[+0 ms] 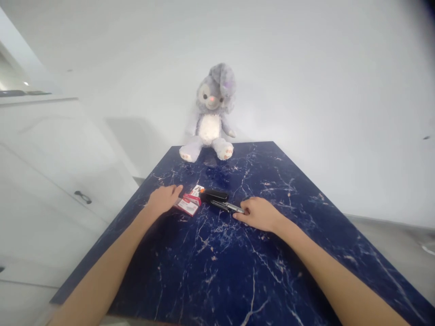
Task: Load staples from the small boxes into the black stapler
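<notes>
A stapler (217, 195) with a black handle lies opened on the blue marbled table, its silver metal arm (234, 207) pointing right. My right hand (260, 213) is closed round the right end of that metal arm, thumb and fingers at its tip. Left of the stapler are a small red-and-white box (188, 206) and a white packet (197, 190) with a picture on it, overlapping each other. My left hand (163, 199) rests beside the box's left end, fingers extended and apart; whether it touches the box is hard to see.
At the table's (217, 267) far end a grey plush rabbit (210, 113) sits upright against the white wall. White drawers (61, 181) with dark handles stand to the left. Floor shows past the table's right edge.
</notes>
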### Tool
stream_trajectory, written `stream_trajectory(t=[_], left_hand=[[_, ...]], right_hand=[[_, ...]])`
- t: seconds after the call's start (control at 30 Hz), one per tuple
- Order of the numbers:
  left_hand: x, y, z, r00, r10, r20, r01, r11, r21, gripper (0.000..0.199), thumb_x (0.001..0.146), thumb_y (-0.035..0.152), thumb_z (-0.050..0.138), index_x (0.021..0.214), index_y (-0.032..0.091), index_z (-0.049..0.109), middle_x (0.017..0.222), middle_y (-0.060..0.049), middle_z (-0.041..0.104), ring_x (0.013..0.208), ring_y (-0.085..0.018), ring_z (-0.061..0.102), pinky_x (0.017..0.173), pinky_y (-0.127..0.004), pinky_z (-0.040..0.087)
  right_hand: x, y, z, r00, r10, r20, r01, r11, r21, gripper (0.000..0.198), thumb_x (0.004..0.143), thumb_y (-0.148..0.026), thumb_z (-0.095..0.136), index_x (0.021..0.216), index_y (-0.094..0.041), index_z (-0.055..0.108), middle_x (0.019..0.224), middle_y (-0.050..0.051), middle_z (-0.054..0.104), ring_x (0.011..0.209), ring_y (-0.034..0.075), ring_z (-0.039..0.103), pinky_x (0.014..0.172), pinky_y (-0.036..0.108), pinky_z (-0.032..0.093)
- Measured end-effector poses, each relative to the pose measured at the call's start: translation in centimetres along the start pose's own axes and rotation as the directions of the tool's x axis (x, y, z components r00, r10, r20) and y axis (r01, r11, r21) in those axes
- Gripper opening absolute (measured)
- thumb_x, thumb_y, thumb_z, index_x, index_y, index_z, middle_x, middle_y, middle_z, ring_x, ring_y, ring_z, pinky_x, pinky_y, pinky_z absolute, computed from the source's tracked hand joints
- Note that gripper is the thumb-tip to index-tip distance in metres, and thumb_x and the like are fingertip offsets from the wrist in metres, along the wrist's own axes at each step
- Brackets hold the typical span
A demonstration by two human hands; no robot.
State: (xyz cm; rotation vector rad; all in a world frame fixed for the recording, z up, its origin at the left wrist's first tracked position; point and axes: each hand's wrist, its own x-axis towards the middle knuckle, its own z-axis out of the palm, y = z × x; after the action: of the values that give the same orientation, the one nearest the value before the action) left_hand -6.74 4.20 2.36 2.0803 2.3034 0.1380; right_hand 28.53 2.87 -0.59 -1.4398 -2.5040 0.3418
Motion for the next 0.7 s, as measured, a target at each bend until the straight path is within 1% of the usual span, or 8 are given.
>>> stream_trajectory(t=[0.07, 0.13, 0.2, 0.27, 0.37, 0.43, 0.6, 0.7], left_hand=[[-0.2, 0.2, 0.0, 0.992, 0.107, 0.060, -0.100, 0.989, -0.111, 0.056, 0.098, 0.057, 0.023, 0.096, 0.023, 0.068, 0.100, -0.010, 0.074, 0.096, -0.031, 0.068, 0.083, -0.038, 0.047], [-0.4, 0.3, -0.2, 0.983, 0.158, 0.096, -0.138, 0.972, -0.189, 0.057, 0.098, 0.060, 0.024, 0.092, 0.024, 0.068, 0.095, -0.008, 0.074, 0.091, -0.028, 0.068, 0.079, -0.035, 0.046], [-0.7, 0.1, -0.6, 0.979, 0.180, 0.097, -0.155, 0.963, -0.220, 0.057, 0.096, 0.064, 0.028, 0.093, 0.024, 0.068, 0.089, -0.007, 0.072, 0.085, -0.027, 0.067, 0.074, -0.033, 0.045], [-0.9, -0.1, -1.2, 0.962, 0.264, 0.066, -0.237, 0.933, -0.271, 0.050, 0.093, 0.064, 0.039, 0.099, 0.024, 0.069, 0.089, -0.006, 0.071, 0.082, -0.024, 0.065, 0.072, -0.032, 0.044], [-1.2, 0.0, -1.5, 0.872, 0.490, -0.009, -0.458, 0.809, -0.368, 0.043, 0.083, 0.057, 0.062, 0.112, 0.026, 0.067, 0.104, -0.005, 0.067, 0.093, -0.023, 0.062, 0.080, -0.032, 0.046], [-1.3, 0.3, -1.2, 0.819, 0.570, -0.062, -0.547, 0.744, -0.383, 0.043, 0.082, 0.050, 0.067, 0.118, 0.027, 0.066, 0.111, -0.006, 0.064, 0.102, -0.024, 0.059, 0.088, -0.034, 0.046], [-1.7, 1.2, -0.2, 0.807, 0.573, -0.139, -0.581, 0.732, -0.355, 0.036, 0.089, 0.042, 0.060, 0.119, 0.024, 0.064, 0.109, -0.007, 0.062, 0.096, -0.023, 0.059, 0.086, -0.035, 0.046], [-1.9, 1.1, -0.3, 0.783, 0.589, -0.197, -0.621, 0.732, -0.281, 0.028, 0.089, 0.044, 0.060, 0.102, 0.020, 0.065, 0.100, -0.006, 0.062, 0.091, -0.021, 0.058, 0.083, -0.034, 0.045]], right_hand=[[0.1, 0.0, 0.1, 1.000, -0.010, 0.025, 0.011, 1.000, -0.022, 0.040, 0.087, -0.055, 0.061, 0.066, -0.021, 0.063, 0.069, 0.004, 0.066, 0.064, 0.019, 0.060, 0.059, 0.028, 0.033], [0.1, -0.1, 0.1, 0.999, -0.026, 0.039, 0.028, 0.999, -0.042, 0.043, 0.090, -0.057, 0.056, 0.068, -0.021, 0.064, 0.071, 0.004, 0.067, 0.065, 0.019, 0.061, 0.059, 0.028, 0.033], [0.1, -0.3, 0.1, 0.998, -0.042, 0.037, 0.044, 0.997, -0.061, 0.044, 0.092, -0.057, 0.053, 0.070, -0.021, 0.064, 0.073, 0.004, 0.068, 0.067, 0.019, 0.061, 0.059, 0.028, 0.033], [0.0, -0.4, 0.1, 0.999, -0.043, 0.032, 0.045, 0.996, -0.077, 0.044, 0.093, -0.057, 0.052, 0.071, -0.020, 0.064, 0.074, 0.005, 0.068, 0.068, 0.019, 0.062, 0.060, 0.028, 0.034], [-0.1, -0.5, 0.0, 0.999, -0.039, 0.026, 0.041, 0.995, -0.086, 0.043, 0.093, -0.056, 0.051, 0.071, -0.021, 0.064, 0.075, 0.005, 0.069, 0.068, 0.019, 0.062, 0.060, 0.027, 0.034], [-0.2, -0.5, 0.0, 0.999, -0.045, 0.018, 0.047, 0.995, -0.089, 0.043, 0.093, -0.056, 0.052, 0.071, -0.021, 0.064, 0.075, 0.004, 0.069, 0.069, 0.019, 0.062, 0.061, 0.027, 0.034], [-0.2, -0.5, 0.2, 0.999, -0.046, 0.025, 0.049, 0.994, -0.102, 0.045, 0.093, -0.057, 0.050, 0.072, -0.021, 0.066, 0.073, 0.005, 0.068, 0.067, 0.019, 0.062, 0.059, 0.028, 0.032], [-0.1, -0.5, 0.5, 0.999, -0.005, 0.038, 0.011, 0.989, -0.145, 0.051, 0.094, -0.060, 0.045, 0.070, -0.021, 0.067, 0.070, 0.006, 0.068, 0.061, 0.019, 0.060, 0.055, 0.028, 0.029]])
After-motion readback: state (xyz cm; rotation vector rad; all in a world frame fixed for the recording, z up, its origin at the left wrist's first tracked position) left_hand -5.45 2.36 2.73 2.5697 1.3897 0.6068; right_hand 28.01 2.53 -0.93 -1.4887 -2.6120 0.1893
